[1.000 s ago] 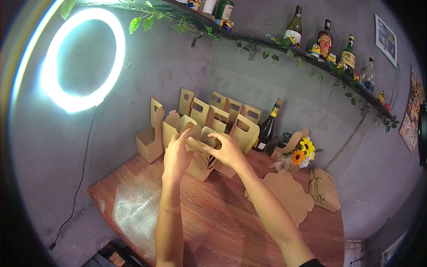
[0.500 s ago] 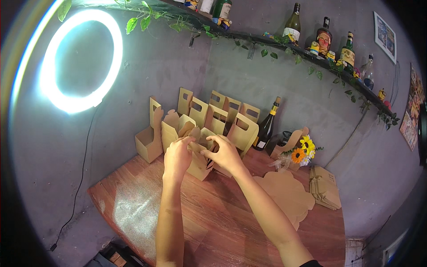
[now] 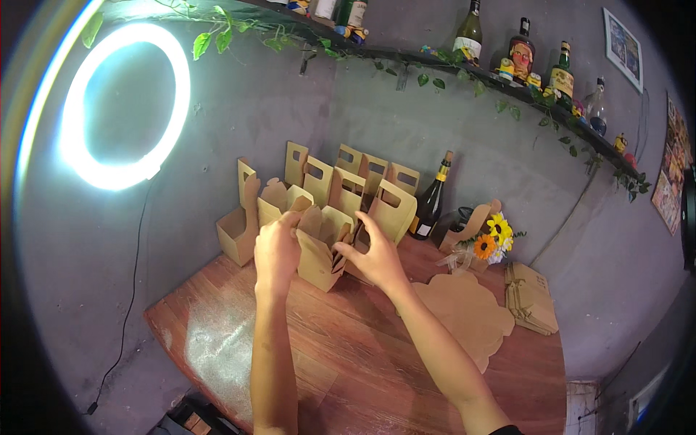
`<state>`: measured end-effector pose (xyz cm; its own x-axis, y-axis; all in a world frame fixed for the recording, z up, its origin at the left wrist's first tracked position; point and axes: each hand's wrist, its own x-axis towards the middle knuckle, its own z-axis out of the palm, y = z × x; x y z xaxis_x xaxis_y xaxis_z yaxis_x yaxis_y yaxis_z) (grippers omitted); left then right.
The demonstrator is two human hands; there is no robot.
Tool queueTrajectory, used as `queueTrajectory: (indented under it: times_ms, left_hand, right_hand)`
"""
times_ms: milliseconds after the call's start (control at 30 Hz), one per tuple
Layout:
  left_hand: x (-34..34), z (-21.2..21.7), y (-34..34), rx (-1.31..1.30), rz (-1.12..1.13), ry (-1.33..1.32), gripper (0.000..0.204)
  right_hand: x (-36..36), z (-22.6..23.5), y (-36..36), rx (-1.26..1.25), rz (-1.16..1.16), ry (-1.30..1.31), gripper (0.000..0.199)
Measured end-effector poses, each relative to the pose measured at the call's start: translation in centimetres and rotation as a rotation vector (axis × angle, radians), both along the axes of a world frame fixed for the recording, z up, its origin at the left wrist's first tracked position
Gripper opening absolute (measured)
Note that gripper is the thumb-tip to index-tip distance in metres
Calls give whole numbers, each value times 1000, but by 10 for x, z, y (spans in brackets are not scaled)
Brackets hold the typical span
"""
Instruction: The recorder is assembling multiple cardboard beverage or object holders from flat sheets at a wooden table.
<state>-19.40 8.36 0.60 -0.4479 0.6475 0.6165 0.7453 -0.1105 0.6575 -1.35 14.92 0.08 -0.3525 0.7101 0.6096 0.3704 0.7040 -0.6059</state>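
Observation:
A brown cardboard carrier box stands on the wooden table between my hands, its upper flaps raised. At the box's left top edge, my left hand is closed, its curled fingertips pinching the cardboard. My right hand is beside the box's right side, with thumb and forefinger spread apart. The thumb tip is at the side panel, where dark slits show; whether it presses there I cannot tell. Right behind are another carrier with raised flaps and a taller one with a handle slot.
Several more handled carriers crowd the wall side of the table. A dark bottle, artificial flowers, a flat scalloped cardboard piece and stacked folded cardboard lie to the right. A bottle shelf runs above; a ring light glows left.
My hands have moved apart: the left went slightly left and down to the box's edge, the right opened wider. More of the box's raised flaps shows between them. The view shifted slightly.

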Motion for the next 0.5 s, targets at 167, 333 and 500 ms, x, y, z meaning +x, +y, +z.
queueTrajectory:
  times_ms: [167, 333, 500]
  left_hand:
    - [-1, 13, -9, 181, -36, -1, 22]
    - [13, 32, -22, 240, -132, -112, 21]
    - [42, 50, -31, 283, -243, -215, 19]
  right_hand:
    - [73, -2, -6, -172, -21, -216, 59]
    - [158, -18, -21, -384, -158, -483, 59]
    - [211, -67, -22, -481, -168, -812, 85]
